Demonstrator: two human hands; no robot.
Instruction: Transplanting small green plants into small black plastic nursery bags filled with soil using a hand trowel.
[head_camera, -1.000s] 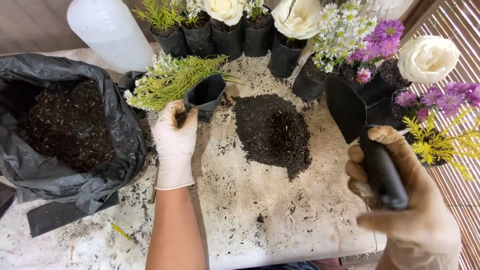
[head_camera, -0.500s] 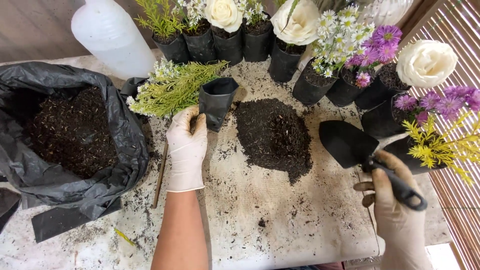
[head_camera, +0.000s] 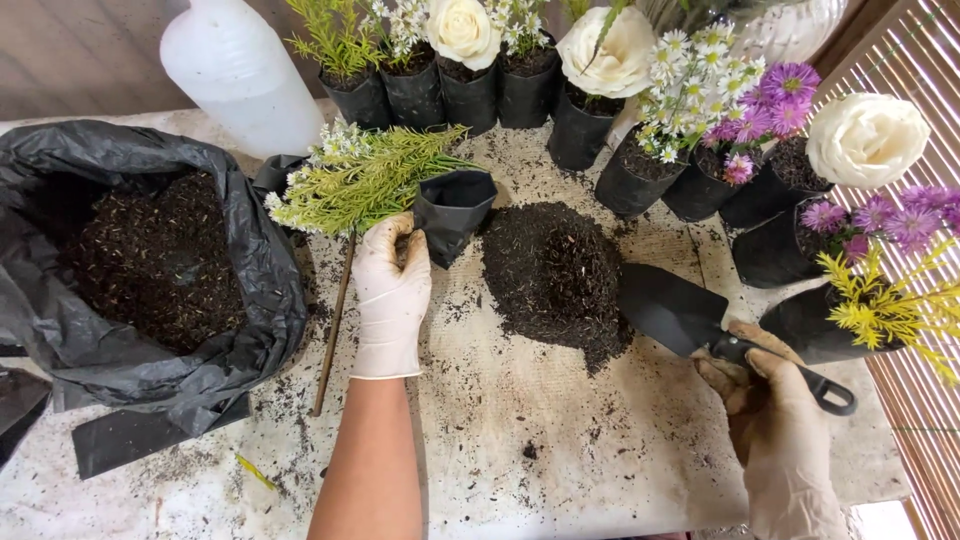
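left hand (head_camera: 392, 295): fingers pinch empty black nursery bag (head_camera: 453, 210) and green sprig (head_camera: 365, 180), mouth tilted toward soil pile (head_camera: 555, 275) | right hand (head_camera: 775, 420): fingers wrapped on black trowel (head_camera: 680, 312), blade at pile edge on counter (head_camera: 560, 450) | tip: hold bag mouth open, scoop shallow

Home potting bench: a soil-strewn table (head_camera: 560, 460) bearing a loose soil heap (head_camera: 555, 275), an open black sack of potting mix (head_camera: 150, 270), and rows of black nursery bags (head_camera: 470, 85) (holding roses, asters, daisies).
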